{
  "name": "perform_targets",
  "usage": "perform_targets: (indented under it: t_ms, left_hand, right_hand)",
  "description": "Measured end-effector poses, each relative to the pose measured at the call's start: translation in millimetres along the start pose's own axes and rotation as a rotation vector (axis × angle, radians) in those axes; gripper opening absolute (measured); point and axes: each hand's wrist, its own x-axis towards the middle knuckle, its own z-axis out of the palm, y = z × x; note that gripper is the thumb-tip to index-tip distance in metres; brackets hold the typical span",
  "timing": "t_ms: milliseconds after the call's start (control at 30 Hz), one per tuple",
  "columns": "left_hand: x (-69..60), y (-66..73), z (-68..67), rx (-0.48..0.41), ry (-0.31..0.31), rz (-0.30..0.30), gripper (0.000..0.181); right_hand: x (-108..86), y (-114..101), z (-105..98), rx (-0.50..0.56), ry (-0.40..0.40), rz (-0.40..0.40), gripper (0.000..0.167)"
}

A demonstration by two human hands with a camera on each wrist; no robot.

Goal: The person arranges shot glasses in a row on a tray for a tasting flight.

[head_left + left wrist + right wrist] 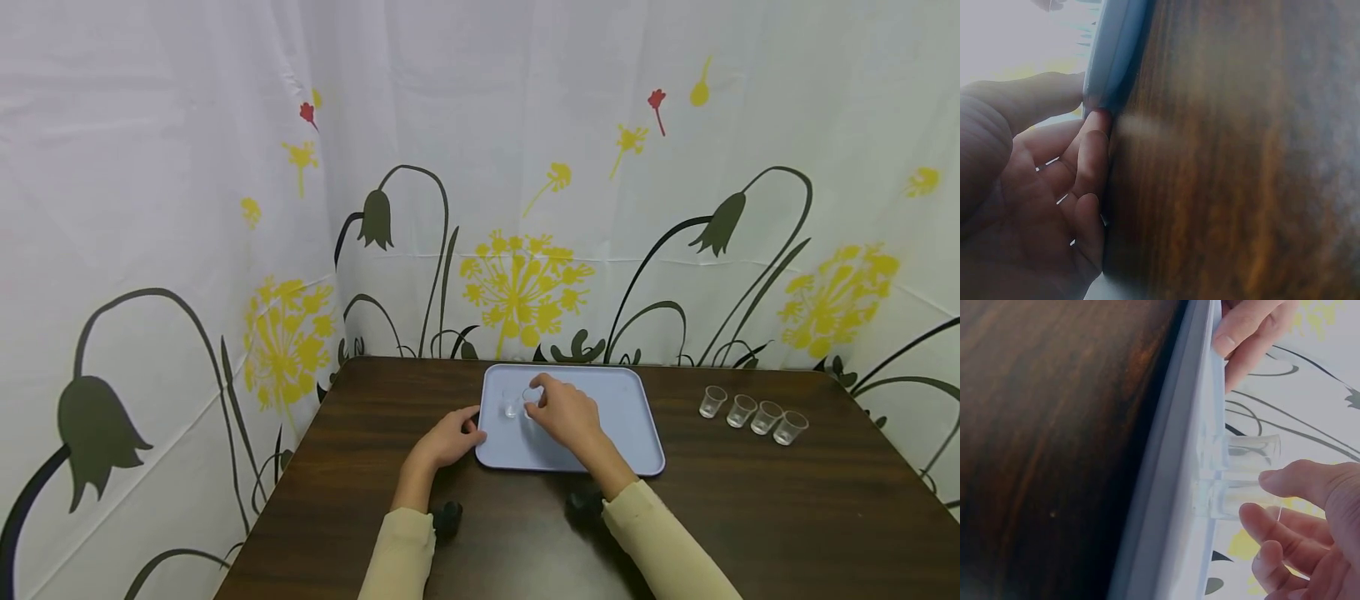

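A light blue tray (618, 421) lies on the dark wooden table. At its left edge, my left hand (444, 440) pinches the rim between thumb and fingers; the left wrist view shows the thumb (1054, 94) against the rim. Over the tray, my right hand (568, 417) holds a small clear shot glass (1238, 499) near its mouth, thumb on one side and index finger on the other. That glass stands upright on the tray. Close beside it is another clear shot glass (512, 404), which no hand holds.
Several more clear shot glasses (742, 412) stand in a slanting row on the table (825, 508), right of the tray. A white curtain (525, 125) with printed flowers hangs behind the table and along the left. Black wrist devices (447, 518) sit under both forearms.
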Motion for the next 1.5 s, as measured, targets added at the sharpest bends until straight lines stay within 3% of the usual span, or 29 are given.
perform_targets:
  t_ms: [233,467,700,833,1000,1233,1500]
  left_hand:
    - [0.2,-0.5,0.0,0.0,-0.014,0.009,0.061]
    - [2.5,-3.1,0.1,0.006,-0.011,0.021,0.061]
    - [1.8,0.1,0.7,0.015,-0.009,0.021,0.061]
    - [2.0,1.5,0.4,0.014,-0.005,0.026,0.061]
    - [1.3,1.0,0.7,0.013,-0.006,0.023,0.061]
    - [1.9,-1.7,2.2,0.001,-0.009,0.007,0.062]
    - [2.5,-1.5,3.0,0.003,-0.017,0.012,0.061]
  right_hand:
    - [-2.2,4.5,-0.7,0.025,-0.006,0.003,0.063]
    - [-11.5,15.7,-22.8,0.031,-0.026,0.049,0.057]
    - [-21.4,58.4,-66.8,0.001,-0.002,0.076,0.04]
    - [-28.4,86.3,-91.0,-0.026,0.019,0.132,0.043]
    - [-38.6,115.1,-114.2,-0.147,0.052,0.23,0.051]
    - [-45.4,154.0,-137.2,-0.155,-0.003,0.358,0.059]
    - [-51.7,188.0,-146.7,-0.13,-0.091,0.453,0.071]
